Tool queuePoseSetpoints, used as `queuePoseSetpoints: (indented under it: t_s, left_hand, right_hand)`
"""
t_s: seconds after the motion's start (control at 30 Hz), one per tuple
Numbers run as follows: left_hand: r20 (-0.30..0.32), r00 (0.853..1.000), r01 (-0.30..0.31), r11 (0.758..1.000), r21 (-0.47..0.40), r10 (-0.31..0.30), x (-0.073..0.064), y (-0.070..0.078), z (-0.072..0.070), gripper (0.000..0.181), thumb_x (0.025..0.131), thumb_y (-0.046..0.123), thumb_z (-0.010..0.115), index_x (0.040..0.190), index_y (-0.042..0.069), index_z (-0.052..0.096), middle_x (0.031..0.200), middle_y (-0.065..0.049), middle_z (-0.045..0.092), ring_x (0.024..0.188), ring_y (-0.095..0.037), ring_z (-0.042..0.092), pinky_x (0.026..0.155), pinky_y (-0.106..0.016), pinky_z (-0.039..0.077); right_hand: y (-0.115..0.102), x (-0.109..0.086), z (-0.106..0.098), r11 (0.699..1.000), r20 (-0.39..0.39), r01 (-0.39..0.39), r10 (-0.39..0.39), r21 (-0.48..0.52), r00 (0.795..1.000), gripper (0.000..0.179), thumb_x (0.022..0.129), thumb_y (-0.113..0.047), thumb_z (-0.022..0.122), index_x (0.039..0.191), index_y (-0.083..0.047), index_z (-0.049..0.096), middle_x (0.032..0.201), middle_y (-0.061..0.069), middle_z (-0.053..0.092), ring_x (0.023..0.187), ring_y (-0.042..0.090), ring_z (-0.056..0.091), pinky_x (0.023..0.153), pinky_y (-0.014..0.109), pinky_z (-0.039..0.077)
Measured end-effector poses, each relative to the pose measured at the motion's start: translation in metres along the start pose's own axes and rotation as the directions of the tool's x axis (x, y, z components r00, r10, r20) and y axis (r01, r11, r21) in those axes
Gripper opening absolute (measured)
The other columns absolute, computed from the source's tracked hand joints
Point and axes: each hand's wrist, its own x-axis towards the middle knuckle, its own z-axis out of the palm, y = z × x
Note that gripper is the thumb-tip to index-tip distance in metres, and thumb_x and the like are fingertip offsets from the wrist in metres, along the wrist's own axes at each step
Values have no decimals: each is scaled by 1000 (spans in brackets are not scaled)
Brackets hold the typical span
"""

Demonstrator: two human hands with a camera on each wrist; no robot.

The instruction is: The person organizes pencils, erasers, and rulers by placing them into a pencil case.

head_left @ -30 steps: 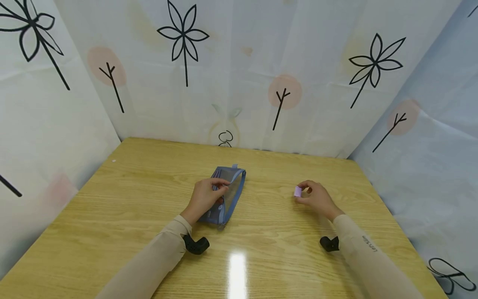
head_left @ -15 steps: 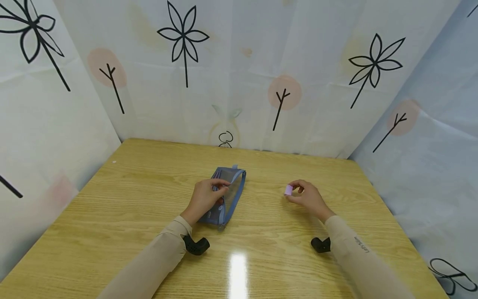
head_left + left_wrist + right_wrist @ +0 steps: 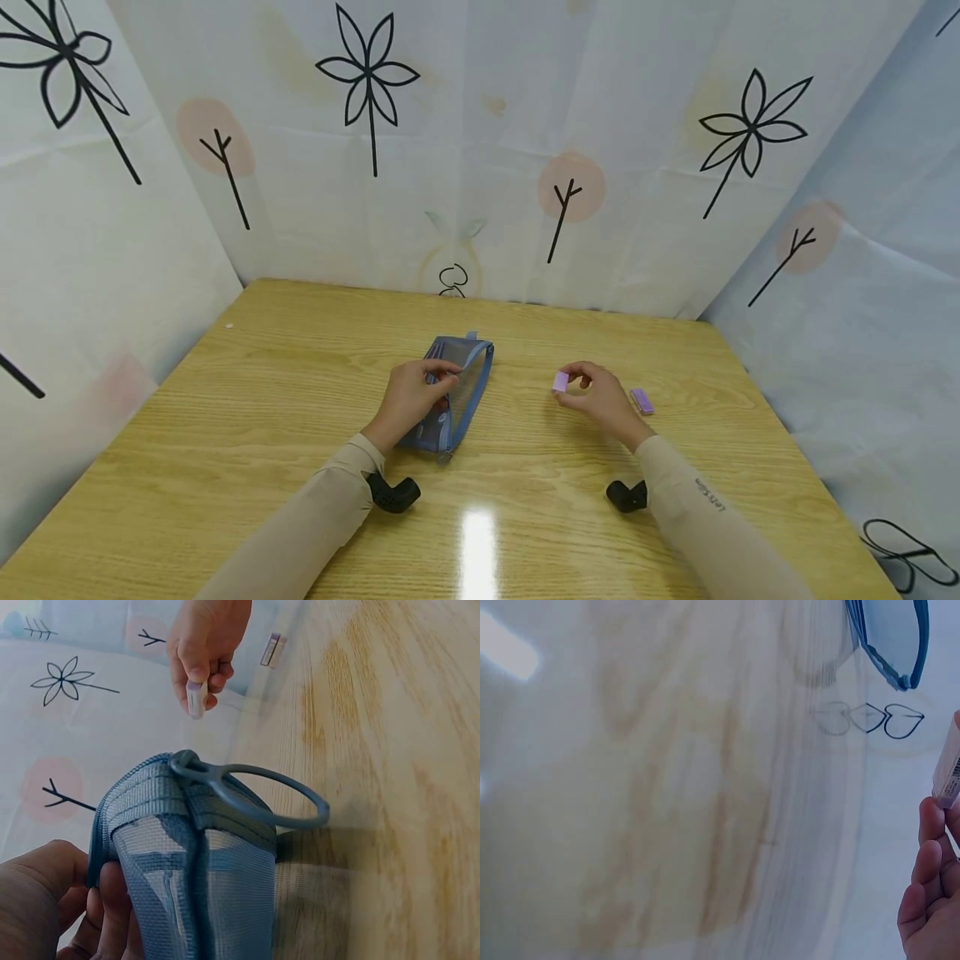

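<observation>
Left arm (image 3: 300, 521), right arm (image 3: 701, 504) stretched forward; left fingers (image 3: 441, 365) pinching, right fingers (image 3: 581, 367) curled in pinch

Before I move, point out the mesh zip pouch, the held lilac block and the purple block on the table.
Mesh zip pouch (image 3: 234, 896), left wrist view: mesh panel.
Held lilac block (image 3: 560, 382), head view: exposed face.
Purple block (image 3: 642, 401), head view: middle of its top.

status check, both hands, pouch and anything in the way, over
Left hand gripping blue mesh pouch. Right hand pinching small purple block, apart from pouch. Second purple block on table, right of that hand, looks out of the way.
</observation>
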Motion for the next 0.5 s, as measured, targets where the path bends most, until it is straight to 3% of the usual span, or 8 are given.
queuePoseSetpoints:
  t_s: [0.5]
  left_hand:
    - [-7, 1000, -13, 1000, 5, 13, 0, -1, 0, 20, 93, 17, 68, 110, 12, 76, 80, -3, 67, 53, -11, 65, 49, -29, 51]
  right_hand:
    - [-15, -4, 15, 1000, 22, 2, -3, 31, 1000, 41, 84, -17, 77, 121, -5, 63, 107, 9, 60, 88, 25, 44, 68, 35, 35]
